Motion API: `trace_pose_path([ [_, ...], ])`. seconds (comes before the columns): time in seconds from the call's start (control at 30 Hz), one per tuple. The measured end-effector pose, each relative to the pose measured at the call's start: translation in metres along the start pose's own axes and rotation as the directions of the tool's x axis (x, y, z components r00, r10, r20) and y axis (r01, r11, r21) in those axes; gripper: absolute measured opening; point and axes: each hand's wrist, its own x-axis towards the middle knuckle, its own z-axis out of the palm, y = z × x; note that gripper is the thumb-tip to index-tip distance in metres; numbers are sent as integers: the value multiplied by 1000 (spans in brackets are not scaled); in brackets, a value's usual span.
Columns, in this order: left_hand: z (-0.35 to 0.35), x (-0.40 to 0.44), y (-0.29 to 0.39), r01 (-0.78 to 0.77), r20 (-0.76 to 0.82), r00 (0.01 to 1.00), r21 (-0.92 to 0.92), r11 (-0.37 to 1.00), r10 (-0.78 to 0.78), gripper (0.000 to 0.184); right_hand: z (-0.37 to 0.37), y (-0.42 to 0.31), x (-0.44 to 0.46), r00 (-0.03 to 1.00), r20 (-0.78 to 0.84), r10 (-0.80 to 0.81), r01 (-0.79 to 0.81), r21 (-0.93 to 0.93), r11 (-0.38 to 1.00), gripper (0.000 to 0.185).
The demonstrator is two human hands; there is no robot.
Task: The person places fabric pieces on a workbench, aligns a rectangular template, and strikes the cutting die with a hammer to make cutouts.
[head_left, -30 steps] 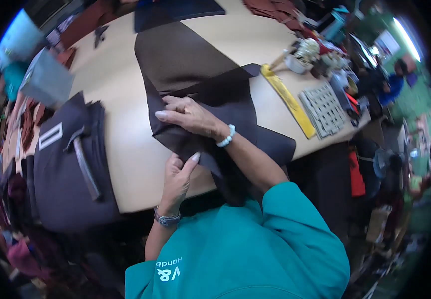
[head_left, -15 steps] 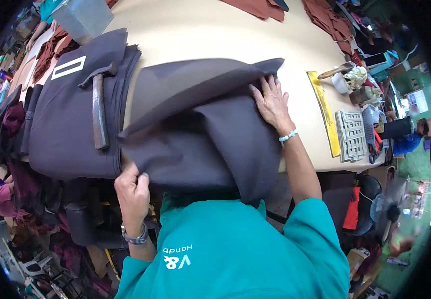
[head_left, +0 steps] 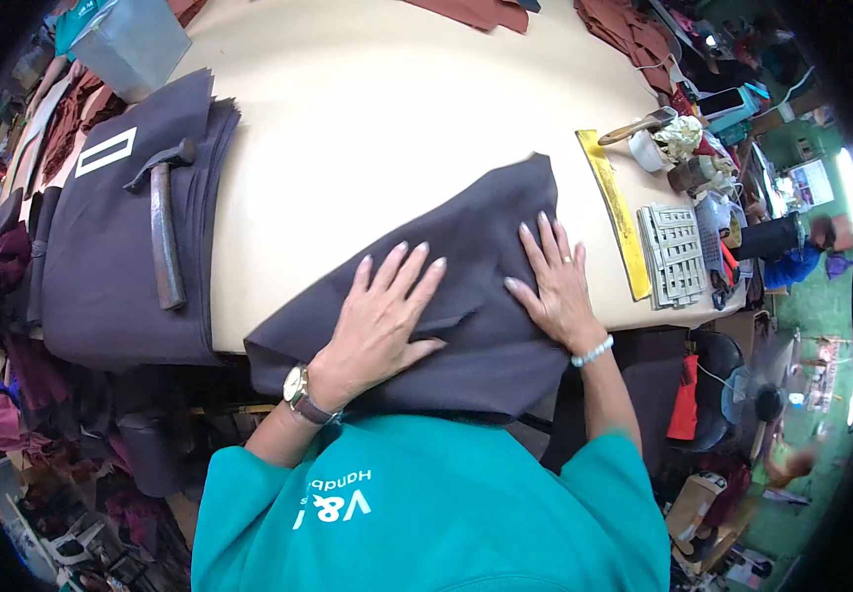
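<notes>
A dark brown cloth (head_left: pixel 466 247) lies folded over on the pale table (head_left: pixel 348 128), its lower part hanging at the near edge. My left hand (head_left: pixel 377 316), with a watch at the wrist, rests palm down on the cloth's left part, fingers spread. On its right part lies my right hand (head_left: pixel 557 291), also flat with fingers apart, a ring on one finger and a beaded bracelet at the wrist. To the left is a stack of dark cloth (head_left: pixel 81 266) with a hammer (head_left: pixel 163 237) and a small white rectangular frame (head_left: pixel 106 152) on top.
Right of the cloth are a yellow strip (head_left: pixel 614 217), a grey slotted block (head_left: pixel 676 257), a brush (head_left: pixel 634 126) and a white cup (head_left: pixel 647 151). A metal box (head_left: pixel 136 49) stands at the back left. Reddish-brown pieces (head_left: pixel 629 39) lie at the far edge.
The cloth, lifted and bunched before, now lies flatter and folded. My left hand has let go of its edge and moved onto it; my right hand has come down slightly nearer.
</notes>
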Motion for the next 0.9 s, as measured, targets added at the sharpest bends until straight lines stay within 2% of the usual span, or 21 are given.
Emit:
trace_pose_path([
  [0.07, 13, -12, -7, 35, -41, 998, -83, 996, -38, 63, -2, 2, -21, 1000, 3, 10, -10, 10, 1000, 73],
  [0.13, 11, -21, -14, 47, -51, 997, -138, 989, -55, 51, -3, 2, -23, 1000, 2, 30, -30, 33, 999, 74],
  [0.27, -9, -13, -38, 75, -173, 973, -398, 914, -155, 43, -3, 9, -1, 999, -5, 35, -35, 22, 999, 76],
  [0.37, -45, 19, -82, 182, -368, 913, -22, 983, -177, 41, 1, 20, 32, 998, -44, 34, -33, 21, 999, 74],
  [0.4, -52, 29, -96, 246, -413, 892, 103, 964, -183, 42, 1, 24, 44, 998, -52, 30, -30, 6, 1000, 73],
  [0.47, -61, 47, -107, 430, -635, 767, 401, 809, -94, 47, 7, 32, 57, 994, -111, 10, -12, -21, 1000, 71],
  [0.57, -63, 48, -78, 371, -713, 698, 277, 886, -69, 57, 8, 35, 61, 995, -95, 30, -27, 33, 999, 71],
  [0.67, -34, 38, -43, 236, -585, 803, 143, 961, -110, 66, 6, 35, 61, 996, -89, 26, -26, 4, 1000, 72],
  [0.73, -10, 29, -34, 216, -385, 908, 102, 971, -162, 70, 6, 34, 62, 995, -94, 21, -19, 23, 1000, 72],
  [0.8, 16, 21, -36, 291, -197, 939, 23, 957, -281, 70, 4, 35, 58, 995, -98, 26, -22, 42, 999, 72],
  [0.9, 25, 19, -38, 297, -190, 940, 54, 953, -282, 69, 2, 32, 59, 992, -121, 22, -14, 68, 998, 70],
])
